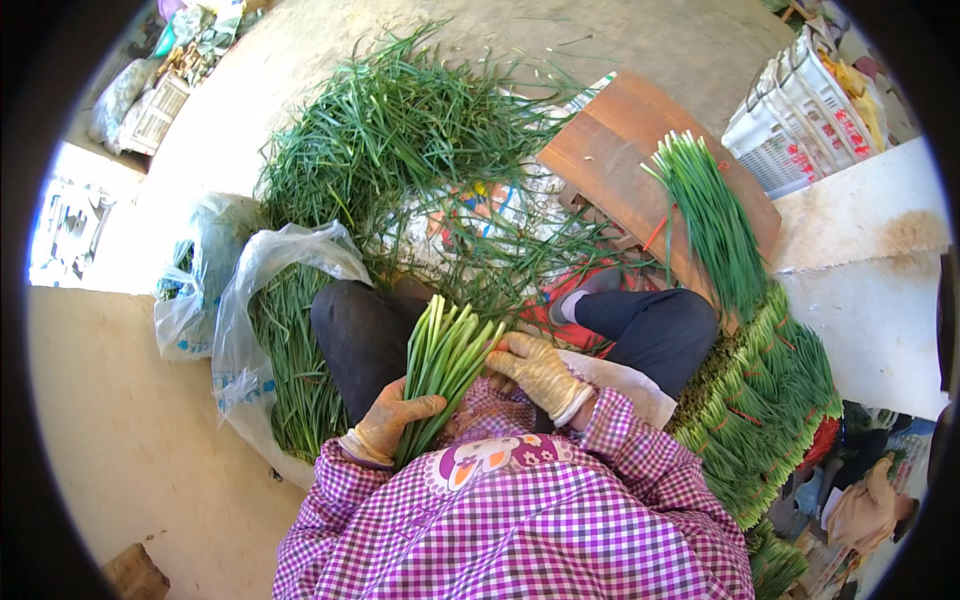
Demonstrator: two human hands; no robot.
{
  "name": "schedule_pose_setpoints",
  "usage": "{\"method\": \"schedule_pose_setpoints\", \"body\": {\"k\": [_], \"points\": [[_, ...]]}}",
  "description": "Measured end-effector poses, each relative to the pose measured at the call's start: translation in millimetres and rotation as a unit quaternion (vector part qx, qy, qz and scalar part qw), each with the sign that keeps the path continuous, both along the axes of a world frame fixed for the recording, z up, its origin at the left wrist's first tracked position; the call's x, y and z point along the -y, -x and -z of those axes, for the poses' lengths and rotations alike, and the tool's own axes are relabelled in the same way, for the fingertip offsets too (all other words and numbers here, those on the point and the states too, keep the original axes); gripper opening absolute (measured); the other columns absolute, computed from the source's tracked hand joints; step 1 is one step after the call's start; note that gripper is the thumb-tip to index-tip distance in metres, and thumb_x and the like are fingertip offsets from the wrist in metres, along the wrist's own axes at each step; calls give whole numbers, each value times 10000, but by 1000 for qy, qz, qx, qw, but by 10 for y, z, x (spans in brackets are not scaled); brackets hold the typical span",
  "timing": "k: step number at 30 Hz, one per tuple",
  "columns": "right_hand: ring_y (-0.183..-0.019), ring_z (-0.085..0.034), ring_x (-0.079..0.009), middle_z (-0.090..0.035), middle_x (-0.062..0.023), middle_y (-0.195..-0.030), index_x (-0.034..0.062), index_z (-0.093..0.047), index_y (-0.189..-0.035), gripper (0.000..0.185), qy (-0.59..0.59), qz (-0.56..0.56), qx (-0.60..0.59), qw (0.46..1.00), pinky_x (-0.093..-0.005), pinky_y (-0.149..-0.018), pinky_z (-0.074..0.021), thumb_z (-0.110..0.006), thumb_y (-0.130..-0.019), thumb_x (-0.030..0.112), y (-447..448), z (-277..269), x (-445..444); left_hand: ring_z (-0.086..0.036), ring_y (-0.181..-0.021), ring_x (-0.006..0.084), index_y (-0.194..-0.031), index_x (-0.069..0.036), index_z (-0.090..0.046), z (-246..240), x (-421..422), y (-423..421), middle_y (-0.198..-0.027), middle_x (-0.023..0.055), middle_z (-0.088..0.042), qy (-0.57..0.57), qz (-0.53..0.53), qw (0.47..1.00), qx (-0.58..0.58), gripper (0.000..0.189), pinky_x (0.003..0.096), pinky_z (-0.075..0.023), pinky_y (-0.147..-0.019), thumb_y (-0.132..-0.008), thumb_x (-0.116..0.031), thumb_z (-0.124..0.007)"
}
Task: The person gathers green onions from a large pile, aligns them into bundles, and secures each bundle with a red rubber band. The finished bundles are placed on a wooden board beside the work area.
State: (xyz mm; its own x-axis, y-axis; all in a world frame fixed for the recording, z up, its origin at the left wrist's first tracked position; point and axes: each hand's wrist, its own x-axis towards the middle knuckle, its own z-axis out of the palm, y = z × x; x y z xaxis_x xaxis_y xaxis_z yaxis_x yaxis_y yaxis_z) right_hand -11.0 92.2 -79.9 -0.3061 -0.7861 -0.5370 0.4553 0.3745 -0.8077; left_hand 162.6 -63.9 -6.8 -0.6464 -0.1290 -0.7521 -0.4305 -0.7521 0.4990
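My left hand (396, 420), in a yellowish glove, grips a bunch of garlic chives (442, 352) in front of my lap. The pale cut ends point away from me, and the green leaves run down toward my apron. At the bunch's right edge is my right hand (536, 371), also gloved, with thumb and fingers bent against the outer stalks. Whether those fingers pinch a stalk is hard to make out. A big loose heap of chives (397, 127) lies on the ground ahead. On a wooden board (600, 142) to the right rests another bunch (709, 202), near a red tie (656, 234).
Stacked, tied chive bunches (757, 405) stand by my right knee. An open plastic bag (244, 330) of chives sits at my left, beside another filled bag (217, 240). A white plastic crate (806, 112) is at the far right. Another person (862, 502) is at lower right.
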Motion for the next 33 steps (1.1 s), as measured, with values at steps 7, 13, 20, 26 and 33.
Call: {"method": "schedule_pose_setpoints", "body": {"k": [7,13,20,26,33], "points": [[-806,-626,-130,-674,-31,-972,39,-629,-1201,295,64,88,-15,994,-272,-732,-528,-644,-951,194,320,-51,-5,-639,-741,183,-1185,-1,-586,6,10,97,-903,104,-687,39,136,990,-24,412,315,-517,-689,-826,-110,-757],[-917,-646,-176,-699,-96,-955,58,-679,-1056,315,50,-101,-271,956,-339,-821,-517,-672,-890,325,452,114,-17,-624,-777,173,-1118,3,-606,49,-85,216,-876,77,-664,35,157,985,-56,330,308,-502,-716,-789,9,-632],[-610,-581,-165,-634,-61,-712,47,-645,-817,281,91,246,56,963,-341,-548,-474,-588,-938,295,565,478,-76,-630,-901,213,-1224,14,-582,230,-52,384,-1054,87,-655,78,265,960,30,368,353,-497,-815,-863,-58,-596],[-502,-580,-148,-604,-68,-633,51,-614,-741,536,-5,116,88,989,-306,-404,-422,-611,-917,557,672,392,-489,-601,-648,166,-1040,24,-633,248,-165,707,-802,73,-662,65,203,977,21,174,270,-471,-598,-887,-39,-582],[-788,-654,-158,-702,-33,-874,53,-686,-1078,255,45,134,-289,947,-292,-673,-528,-709,-884,216,606,185,-640,-633,-771,164,-1190,-34,-584,-68,-514,1139,-936,48,-665,68,202,977,-18,405,301,-522,-660,-836,-191,-700]]}}
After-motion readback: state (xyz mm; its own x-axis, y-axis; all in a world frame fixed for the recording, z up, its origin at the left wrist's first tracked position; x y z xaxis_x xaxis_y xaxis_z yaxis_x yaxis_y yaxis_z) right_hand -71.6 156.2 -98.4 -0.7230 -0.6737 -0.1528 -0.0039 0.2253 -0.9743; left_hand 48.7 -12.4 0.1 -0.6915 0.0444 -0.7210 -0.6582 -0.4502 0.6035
